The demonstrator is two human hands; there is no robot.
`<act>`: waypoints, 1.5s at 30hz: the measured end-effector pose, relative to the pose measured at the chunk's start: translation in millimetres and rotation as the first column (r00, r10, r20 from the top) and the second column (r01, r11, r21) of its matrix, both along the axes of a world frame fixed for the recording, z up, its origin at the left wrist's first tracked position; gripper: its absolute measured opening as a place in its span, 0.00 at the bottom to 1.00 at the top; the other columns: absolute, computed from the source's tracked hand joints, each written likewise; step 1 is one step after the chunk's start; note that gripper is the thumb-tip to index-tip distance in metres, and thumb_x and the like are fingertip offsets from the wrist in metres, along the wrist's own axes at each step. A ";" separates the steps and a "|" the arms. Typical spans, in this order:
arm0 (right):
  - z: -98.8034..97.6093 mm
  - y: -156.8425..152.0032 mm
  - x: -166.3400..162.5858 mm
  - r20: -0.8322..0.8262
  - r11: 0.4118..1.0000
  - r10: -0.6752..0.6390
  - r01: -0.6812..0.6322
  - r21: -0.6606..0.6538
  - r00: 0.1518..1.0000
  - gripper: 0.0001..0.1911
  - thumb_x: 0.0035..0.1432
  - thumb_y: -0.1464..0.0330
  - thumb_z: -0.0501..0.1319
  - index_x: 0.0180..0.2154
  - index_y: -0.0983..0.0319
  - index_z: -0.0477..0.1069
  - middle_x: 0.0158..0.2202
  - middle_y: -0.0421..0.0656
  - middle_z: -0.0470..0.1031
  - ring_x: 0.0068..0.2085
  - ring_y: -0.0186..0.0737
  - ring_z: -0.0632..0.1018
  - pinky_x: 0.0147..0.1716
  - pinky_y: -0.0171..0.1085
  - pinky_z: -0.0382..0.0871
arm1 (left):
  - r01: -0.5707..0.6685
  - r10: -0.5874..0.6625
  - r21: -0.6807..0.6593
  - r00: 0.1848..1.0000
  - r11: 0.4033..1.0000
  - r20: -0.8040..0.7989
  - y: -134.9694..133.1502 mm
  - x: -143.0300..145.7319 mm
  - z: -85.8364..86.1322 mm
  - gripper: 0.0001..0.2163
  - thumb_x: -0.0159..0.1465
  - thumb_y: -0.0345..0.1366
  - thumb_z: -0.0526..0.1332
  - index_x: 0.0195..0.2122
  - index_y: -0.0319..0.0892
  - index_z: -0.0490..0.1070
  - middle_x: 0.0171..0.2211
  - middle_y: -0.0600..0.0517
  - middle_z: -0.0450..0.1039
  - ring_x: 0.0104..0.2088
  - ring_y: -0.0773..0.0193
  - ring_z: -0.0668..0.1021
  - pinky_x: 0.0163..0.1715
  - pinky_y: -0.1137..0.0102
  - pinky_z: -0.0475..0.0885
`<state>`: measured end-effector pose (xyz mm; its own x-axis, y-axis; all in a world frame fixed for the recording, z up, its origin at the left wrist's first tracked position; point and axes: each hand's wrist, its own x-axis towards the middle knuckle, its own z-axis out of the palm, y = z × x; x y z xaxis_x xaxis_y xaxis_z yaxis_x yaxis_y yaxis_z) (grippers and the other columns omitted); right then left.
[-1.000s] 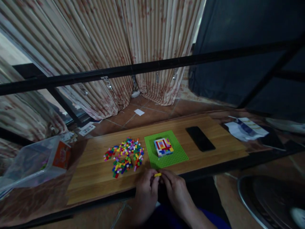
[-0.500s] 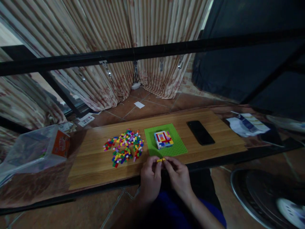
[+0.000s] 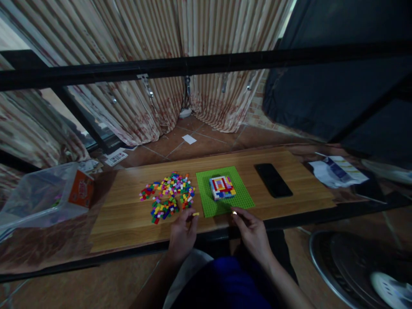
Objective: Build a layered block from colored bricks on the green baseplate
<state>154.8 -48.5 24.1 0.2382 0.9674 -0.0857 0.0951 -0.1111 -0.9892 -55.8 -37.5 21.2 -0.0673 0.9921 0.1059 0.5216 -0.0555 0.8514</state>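
A small yellow building brick [image 3: 196,214] is pinched between the thumb and finger of my left hand [image 3: 183,233], just above the board's front edge. My right hand [image 3: 253,231] pinches a tiny bright piece [image 3: 234,213], too small to tell its kind, near the front edge of a green baseplate [image 3: 207,210]. On that baseplate sits a low square block built of bricks [image 3: 222,188], with red, white, yellow and blue on top. Left of the baseplate, loose multicoloured bricks [image 3: 175,184] lie in a spread heap.
Everything lies on a wooden board [image 3: 128,231]. A black phone [image 3: 273,180] rests right of the baseplate, with crumpled packaging [image 3: 337,171] beyond it. At far left stands a clear plastic box [image 3: 38,193] with an orange label. A dark rail [image 3: 206,64] crosses behind.
My hands were together around yellow pieces; they have moved apart. My left hand went left with the yellow brick, my right hand slightly right with the bright piece.
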 end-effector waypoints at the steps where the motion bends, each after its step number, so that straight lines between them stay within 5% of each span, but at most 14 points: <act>1: -1.2 0.5 2.9 0.018 1.000 0.003 -0.002 -0.006 1.000 0.20 0.52 0.55 0.64 0.42 0.62 0.77 0.34 0.46 0.80 0.33 0.42 0.79 0.34 0.39 0.72 | -0.004 0.004 0.005 1.000 1.000 -0.010 1.6 -6.1 -2.9 0.08 0.63 0.40 0.57 0.39 0.44 0.71 0.34 0.52 0.76 0.35 0.63 0.78 0.37 0.69 0.72; 12: -5.0 13.6 14.3 0.128 1.000 -0.030 0.030 0.004 0.991 0.21 0.54 0.52 0.61 0.41 0.62 0.73 0.38 0.49 0.80 0.37 0.46 0.80 0.39 0.43 0.73 | 0.012 0.000 0.140 0.997 0.990 -0.081 7.2 -28.8 -20.9 0.07 0.64 0.39 0.57 0.39 0.43 0.71 0.32 0.52 0.75 0.33 0.65 0.78 0.34 0.72 0.72; 25: 2.5 51.9 3.6 0.372 0.957 -0.116 0.003 0.290 0.921 0.13 0.57 0.61 0.59 0.36 0.61 0.77 0.38 0.47 0.77 0.39 0.43 0.77 0.40 0.42 0.71 | -0.008 0.040 0.180 0.984 0.984 -0.172 4.7 -27.2 -23.4 0.08 0.63 0.38 0.56 0.39 0.43 0.71 0.33 0.51 0.76 0.33 0.64 0.78 0.37 0.71 0.73; 38: 4.2 73.2 0.2 0.778 0.962 0.009 -0.219 0.166 0.628 0.15 0.62 0.67 0.53 0.38 0.59 0.78 0.39 0.47 0.79 0.39 0.43 0.78 0.41 0.42 0.70 | -0.013 0.045 0.157 0.979 0.987 -0.199 6.0 -25.5 -22.5 0.08 0.63 0.37 0.56 0.39 0.43 0.72 0.34 0.50 0.77 0.34 0.63 0.79 0.39 0.69 0.74; 45: 7.1 73.5 -1.4 0.783 0.967 0.000 -0.199 0.157 0.622 0.16 0.62 0.69 0.51 0.40 0.60 0.78 0.40 0.48 0.80 0.39 0.45 0.79 0.41 0.42 0.70 | -0.022 0.055 0.163 0.979 0.986 -0.198 5.2 -24.8 -26.6 0.08 0.63 0.37 0.56 0.39 0.43 0.72 0.35 0.50 0.77 0.35 0.63 0.79 0.40 0.69 0.74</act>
<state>153.4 25.1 31.2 0.0210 0.9576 0.2872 0.8306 0.1432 -0.5381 -80.6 -32.3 -5.4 -0.0664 0.9585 0.2772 0.6858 -0.1580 0.7105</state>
